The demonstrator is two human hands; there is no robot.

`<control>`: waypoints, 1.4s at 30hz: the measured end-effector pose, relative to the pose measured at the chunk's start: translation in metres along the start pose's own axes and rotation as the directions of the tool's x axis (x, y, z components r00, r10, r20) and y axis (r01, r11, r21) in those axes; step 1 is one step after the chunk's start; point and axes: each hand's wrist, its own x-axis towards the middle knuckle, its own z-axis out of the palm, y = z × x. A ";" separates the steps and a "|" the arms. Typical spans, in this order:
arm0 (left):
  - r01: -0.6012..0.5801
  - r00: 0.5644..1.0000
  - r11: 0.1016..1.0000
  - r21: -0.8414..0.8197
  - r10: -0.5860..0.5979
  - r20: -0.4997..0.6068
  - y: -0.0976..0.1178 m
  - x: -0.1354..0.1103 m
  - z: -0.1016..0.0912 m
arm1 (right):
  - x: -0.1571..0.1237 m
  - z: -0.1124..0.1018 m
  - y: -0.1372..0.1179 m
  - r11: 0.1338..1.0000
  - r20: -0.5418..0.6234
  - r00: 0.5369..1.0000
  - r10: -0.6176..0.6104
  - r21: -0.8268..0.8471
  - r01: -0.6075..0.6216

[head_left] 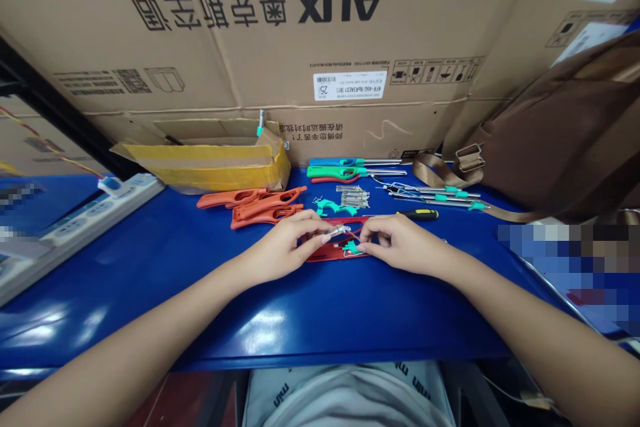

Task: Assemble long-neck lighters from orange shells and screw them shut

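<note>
My left hand [302, 240] pinches a small clear lighter fuel tank [336, 231] with a pale fitting at its right end. Close by that fitting, the fingers of my right hand [389, 237] are pressed together; whatever they grip is hidden or too small to name. Beneath both hands lie red lighter shell halves [325, 252] on the blue table. A teal plastic piece [353, 247] with thin white wire rests in the nearer shell, partly covered by my right hand. Just beyond my hands are several more fuel tanks [354, 196] and loose teal pieces [334, 206].
Orange shells [267, 205] lie to the left, before a yellow-taped box [220, 163]. Blue and green lighters [337, 171] and metal tubes with teal collars [440, 195] lie behind. A screwdriver [421, 215] is right; a power strip [80, 227] runs left. A brown bag [565, 127] stands right.
</note>
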 end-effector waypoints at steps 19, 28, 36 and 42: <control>0.054 0.995 0.997 -0.061 -0.048 0.087 0.002 -0.005 0.010 | -0.001 0.007 -0.007 0.773 0.151 0.964 0.217 0.576 -0.265; 0.008 0.995 0.999 -0.038 -0.005 0.095 0.004 -0.005 0.008 | -0.001 0.007 -0.006 0.785 0.154 0.967 0.205 0.564 -0.256; 0.018 0.995 0.999 -0.033 -0.015 0.098 0.003 -0.005 0.009 | -0.001 0.004 -0.009 0.792 0.157 0.967 0.199 0.556 -0.253; 0.004 0.993 0.999 -0.038 0.001 0.117 0.005 -0.004 0.008 | -0.001 0.004 -0.010 0.792 0.156 0.968 0.198 0.557 -0.252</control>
